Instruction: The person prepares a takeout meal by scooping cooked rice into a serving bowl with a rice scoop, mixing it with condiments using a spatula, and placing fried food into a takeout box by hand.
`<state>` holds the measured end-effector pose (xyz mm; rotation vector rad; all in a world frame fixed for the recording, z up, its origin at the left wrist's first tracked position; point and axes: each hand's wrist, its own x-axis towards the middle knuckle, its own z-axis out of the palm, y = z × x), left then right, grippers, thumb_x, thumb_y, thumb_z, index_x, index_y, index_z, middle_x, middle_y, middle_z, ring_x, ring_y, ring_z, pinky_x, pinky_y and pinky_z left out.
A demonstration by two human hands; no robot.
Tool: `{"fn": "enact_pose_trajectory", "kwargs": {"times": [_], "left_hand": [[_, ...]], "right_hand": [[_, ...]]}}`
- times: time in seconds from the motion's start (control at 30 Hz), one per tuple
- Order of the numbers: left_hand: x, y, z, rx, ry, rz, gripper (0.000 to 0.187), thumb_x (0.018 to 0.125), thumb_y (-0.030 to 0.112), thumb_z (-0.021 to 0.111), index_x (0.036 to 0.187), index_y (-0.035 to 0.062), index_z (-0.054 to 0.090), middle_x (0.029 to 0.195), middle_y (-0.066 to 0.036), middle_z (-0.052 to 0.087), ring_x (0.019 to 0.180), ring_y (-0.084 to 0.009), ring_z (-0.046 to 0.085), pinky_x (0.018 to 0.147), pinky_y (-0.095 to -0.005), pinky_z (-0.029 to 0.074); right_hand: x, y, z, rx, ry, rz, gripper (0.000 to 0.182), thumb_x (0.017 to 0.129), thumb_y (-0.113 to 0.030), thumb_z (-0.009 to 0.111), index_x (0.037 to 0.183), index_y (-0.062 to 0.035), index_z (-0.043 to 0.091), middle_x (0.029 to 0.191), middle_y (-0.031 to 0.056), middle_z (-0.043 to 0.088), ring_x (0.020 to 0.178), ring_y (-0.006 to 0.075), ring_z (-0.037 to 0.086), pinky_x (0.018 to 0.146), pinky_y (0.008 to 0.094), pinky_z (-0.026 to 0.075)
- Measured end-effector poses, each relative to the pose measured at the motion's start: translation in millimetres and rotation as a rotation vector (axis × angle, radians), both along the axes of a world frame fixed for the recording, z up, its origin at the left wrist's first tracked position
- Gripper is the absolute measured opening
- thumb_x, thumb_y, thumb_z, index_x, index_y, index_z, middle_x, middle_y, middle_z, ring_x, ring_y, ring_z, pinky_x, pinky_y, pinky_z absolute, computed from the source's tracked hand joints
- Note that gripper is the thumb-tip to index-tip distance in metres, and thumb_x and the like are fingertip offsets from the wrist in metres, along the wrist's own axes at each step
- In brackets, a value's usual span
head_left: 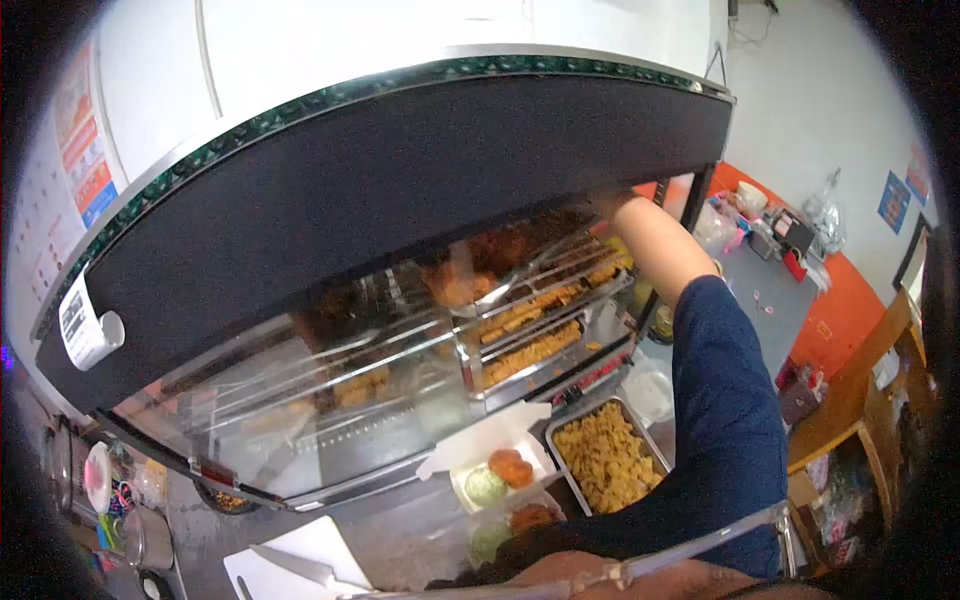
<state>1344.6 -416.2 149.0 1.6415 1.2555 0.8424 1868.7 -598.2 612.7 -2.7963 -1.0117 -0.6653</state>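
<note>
My right arm, in a dark blue sleeve, reaches up into a glass food display cabinet (470,400). My right hand (620,207) is mostly hidden behind the cabinet's black top panel (430,190), so its fingers and anything in them do not show. Below it, wire racks and trays hold fried pieces (535,355), with larger browned pieces (462,285) to the left. On the counter, an open white box (515,440) contains a reddish-orange portion (510,467) and a pale green one (486,487). No clear part of my left hand shows; a blurred skin-toned shape lies at the bottom edge.
A metal tray (549,435) of browned chunks (608,450) stands beside the box. A knife (300,566) rests on a white cutting board (318,540). A clear panel edge (700,545) crosses the bottom. A grey table (775,330) with bags stands right; a pot (148,540), left.
</note>
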Motion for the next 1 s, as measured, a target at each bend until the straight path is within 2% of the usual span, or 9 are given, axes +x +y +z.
{"fn": "enact_pose_trajectory", "kwargs": {"times": [0.1,0.13,0.5,0.67,0.7,0.8,0.9,1.0], "left_hand": [[11.2,19.1,4.6,0.018,-0.008,0.023,0.029,0.076,0.024,0.049,0.091,-0.0002,0.050,0.106,-0.022,0.043,0.095,-0.0344,0.042,0.082,-0.0438,0.033],[8.8,23.5,6.5,0.021,0.001,0.028,0.029,0.076,0.024,0.049,0.091,-0.0001,0.051,0.106,-0.022,0.043,0.095,-0.0342,0.042,0.082,-0.0436,0.034],[-11.9,4.6,18.3,-0.047,0.061,-0.008,0.031,0.076,0.026,0.049,0.093,0.0007,0.052,0.103,-0.021,0.046,0.091,-0.0316,0.045,0.080,-0.0422,0.035],[-24.3,-2.0,26.1,-0.068,0.087,-0.031,0.031,0.076,0.027,0.050,0.093,0.0011,0.053,0.101,-0.020,0.048,0.090,-0.0305,0.046,0.079,-0.0415,0.036],[-28.6,-2.7,29.0,-0.071,0.096,-0.034,0.031,0.076,0.027,0.050,0.093,0.0012,0.053,0.101,-0.020,0.048,0.090,-0.0303,0.046,0.078,-0.0414,0.036],[-39.2,-1.4,34.6,-0.077,0.115,-0.037,0.032,0.076,0.028,0.050,0.094,0.0015,0.053,0.100,-0.020,0.049,0.089,-0.0296,0.047,0.078,-0.0410,0.037],[-43.1,3.5,39.1,-0.073,0.116,-0.025,0.032,0.076,0.028,0.050,0.094,0.0017,0.054,0.099,-0.019,0.050,0.088,-0.0289,0.048,0.077,-0.0406,0.037],[-38.4,5.4,36.9,-0.077,0.099,-0.008,0.033,0.076,0.029,0.050,0.095,0.0020,0.054,0.098,-0.019,0.051,0.087,-0.0282,0.049,0.077,-0.0402,0.038]], "right_hand": [[7.3,41.7,22.8,0.037,-0.001,0.031,0.053,0.082,-0.042,0.038,0.123,-0.0089,0.038,0.132,0.0140,0.029,0.118,0.0323,0.032,0.098,0.0336,0.026],[8.9,24.2,16.9,0.046,0.011,0.038,0.053,0.081,-0.042,0.038,0.123,-0.0089,0.038,0.132,0.0140,0.029,0.118,0.0323,0.032,0.098,0.0336,0.026],[33.2,39.8,25.1,0.050,0.096,0.027,0.053,0.081,-0.042,0.039,0.123,-0.0087,0.038,0.132,0.0140,0.029,0.118,0.0320,0.032,0.098,0.0340,0.026],[32.6,20.6,11.9,0.062,0.134,0.015,0.053,0.081,-0.042,0.039,0.123,-0.0086,0.038,0.132,0.0140,0.029,0.118,0.0318,0.032,0.098,0.0341,0.026],[32.1,53.1,19.8,0.066,0.144,0.013,0.053,0.081,-0.042,0.040,0.123,-0.0086,0.038,0.132,0.0140,0.029,0.118,0.0318,0.032,0.098,0.0342,0.026],[36.9,40.3,16.2,0.080,0.171,0.016,0.053,0.081,-0.042,0.040,0.123,-0.0086,0.038,0.132,0.0140,0.029,0.118,0.0317,0.031,0.098,0.0342,0.026],[55.4,62.9,35.5,0.103,0.179,0.035,0.053,0.081,-0.041,0.040,0.123,-0.0085,0.038,0.131,0.0140,0.029,0.118,0.0316,0.031,0.098,0.0343,0.026],[48.2,-10.5,6.0,0.118,0.170,0.061,0.053,0.081,-0.041,0.040,0.123,-0.0085,0.038,0.131,0.0140,0.029,0.118,0.0315,0.031,0.098,0.0344,0.026]]}}
